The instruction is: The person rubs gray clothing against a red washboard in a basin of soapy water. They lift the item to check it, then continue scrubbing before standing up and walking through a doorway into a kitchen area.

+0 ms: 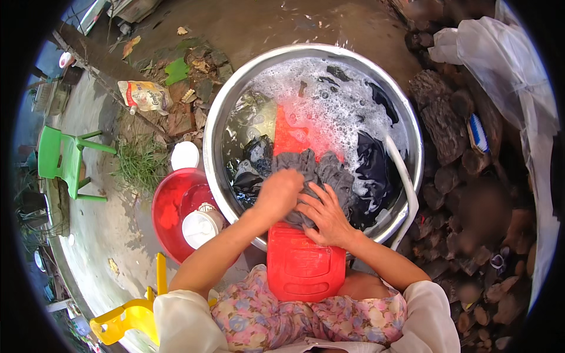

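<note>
A large round metal basin (413, 132) holds foamy water and dark wet cloths (373, 159). Across its near rim leans a red plastic washboard (306, 269), its upper part under the suds. Bunched grey wet cloth (329, 176) lies on the board. My left hand (284, 194), closed like a fist, grips a fold of that cloth at its left side. On the cloth's right part my right hand (324, 214) rests with spread fingers, pressing down. A pale hose (408, 189) hangs over the right rim into the water.
Left of the basin is a red plastic tub (161, 220) with a white-lidded container (200, 229). Beyond are a green plastic chair (66, 154) and a Comfort pouch (150, 97). A yellow chair (128, 315) stands lower left. Stacked firewood (437, 114), a scrub brush (479, 132) and plastic sheeting (503, 53) are right.
</note>
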Tool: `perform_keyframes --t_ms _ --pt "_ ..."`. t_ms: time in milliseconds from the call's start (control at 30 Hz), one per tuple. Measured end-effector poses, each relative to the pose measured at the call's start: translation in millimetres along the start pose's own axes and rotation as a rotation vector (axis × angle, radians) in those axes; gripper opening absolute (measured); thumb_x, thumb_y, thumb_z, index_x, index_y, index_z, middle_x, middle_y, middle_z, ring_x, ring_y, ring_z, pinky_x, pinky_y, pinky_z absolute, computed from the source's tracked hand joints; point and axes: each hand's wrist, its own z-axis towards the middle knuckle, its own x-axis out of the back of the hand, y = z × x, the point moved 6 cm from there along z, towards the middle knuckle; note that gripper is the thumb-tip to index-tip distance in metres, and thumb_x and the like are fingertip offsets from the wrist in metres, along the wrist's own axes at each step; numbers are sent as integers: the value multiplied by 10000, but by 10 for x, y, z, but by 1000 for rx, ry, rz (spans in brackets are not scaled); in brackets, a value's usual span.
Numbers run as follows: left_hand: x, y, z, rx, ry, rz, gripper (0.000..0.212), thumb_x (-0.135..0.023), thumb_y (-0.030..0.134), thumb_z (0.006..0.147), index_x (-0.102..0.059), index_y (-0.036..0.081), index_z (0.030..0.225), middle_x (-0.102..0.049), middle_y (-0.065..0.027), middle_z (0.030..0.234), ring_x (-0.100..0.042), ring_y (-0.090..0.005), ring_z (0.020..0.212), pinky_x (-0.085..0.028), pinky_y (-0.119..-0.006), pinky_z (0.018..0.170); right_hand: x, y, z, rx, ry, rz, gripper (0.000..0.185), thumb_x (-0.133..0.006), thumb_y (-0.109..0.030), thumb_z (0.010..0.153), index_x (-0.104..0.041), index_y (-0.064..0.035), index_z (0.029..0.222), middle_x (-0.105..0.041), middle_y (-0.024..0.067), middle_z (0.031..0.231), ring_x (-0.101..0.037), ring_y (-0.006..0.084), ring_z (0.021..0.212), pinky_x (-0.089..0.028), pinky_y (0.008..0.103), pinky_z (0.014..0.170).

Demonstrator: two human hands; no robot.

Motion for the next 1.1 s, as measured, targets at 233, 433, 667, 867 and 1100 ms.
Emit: perform_keyframes --t_ms 233,433,667,867,1100 --pt "-18 28 -486 -281 -59 74 366 -560 -43 659 -668 102 978 -592 -129 1139 -539 -313 1048 -432 -350 878 384 456 -297 -277 232 325 402 -627 -88 762 -561 -39 1155 -525 185 1234 -454 335 1230 -335 414 1052" --pt "10 -317 486 188 47 -123 232 -511 165 815 -663 82 969 -594 -119 1135 -518 -304 1087 -416 -435 901 243 1168 355 -400 341 39 315 -536 -170 852 -563 -29 1133 -533 187 1215 -481 341 1162 -363 427 999" --pt "-220 544 -427 -181 159 -21 339 -542 267 817 -546 17 1045 -509 -182 1129 -476 -343 1079 -346 -554 898 268 170 -356 -93 182 89 344 -594 -186 777 -544 8 1057 -529 229 1137 -506 372 1044 -394 444 923" --pt "-552 92 170 17 41 -25 192 -547 235 806 -512 50 847 -521 -176 797 -539 -368 796 -426 -476 679 -319 1002 -66 -313 -310 -77 360 -553 -226 804 -529 -19 1098 -552 195 1095 -521 325 1044 -399 423 884" --pt "-438 -262 385 43 67 179 341 -496 294 874 -591 75 1118 -520 -136 1176 -447 -333 1142 -354 -486 950 -47 1004 229 -475 58 -61 385 -512 -332 880 -546 -45 1135 -515 149 1196 -464 333 1118 -361 444 924"
